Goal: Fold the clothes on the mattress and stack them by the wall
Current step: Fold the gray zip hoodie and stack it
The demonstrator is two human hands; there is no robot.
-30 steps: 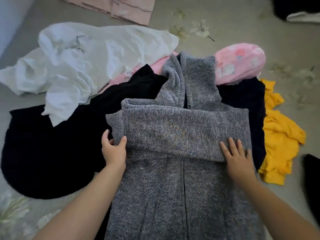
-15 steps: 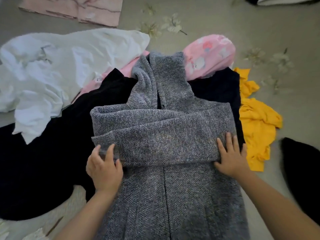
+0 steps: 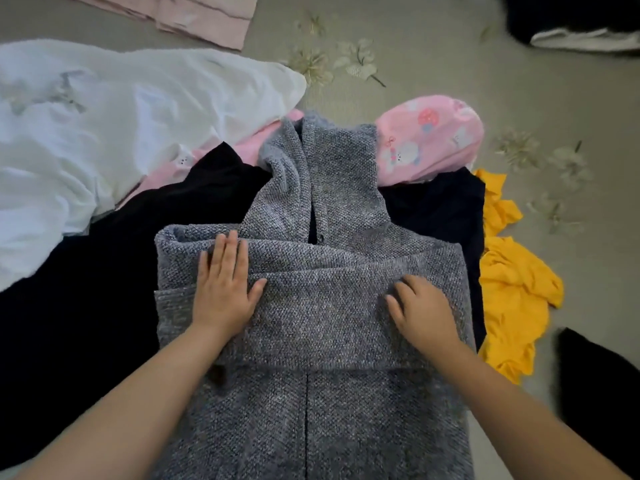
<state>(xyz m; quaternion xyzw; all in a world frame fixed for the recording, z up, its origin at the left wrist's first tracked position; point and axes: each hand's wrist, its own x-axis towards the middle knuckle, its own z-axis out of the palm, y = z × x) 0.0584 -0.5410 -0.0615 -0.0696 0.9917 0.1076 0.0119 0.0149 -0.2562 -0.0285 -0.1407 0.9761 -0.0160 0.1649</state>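
Our left hand (image 3: 225, 292) flat on the grey cardigan (image 3: 311, 306), fingers straight, our right hand (image 3: 422, 310) pressing its folded sleeves, fingers loosely curled, grasping nothing

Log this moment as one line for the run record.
step: folding grey knit cardigan | left hand: flat on folded sleeves | right hand: fingers curled, pressing sleeve | stacked: not yet

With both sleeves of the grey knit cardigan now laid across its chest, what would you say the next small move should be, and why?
Probably fold the lower half up over the sleeves. The grey cardigan lies flat with both sleeves crossed over its chest, the left hand pressing flat on them and the right hand resting on them with curled fingers, while its long lower part toward the person is not yet folded.
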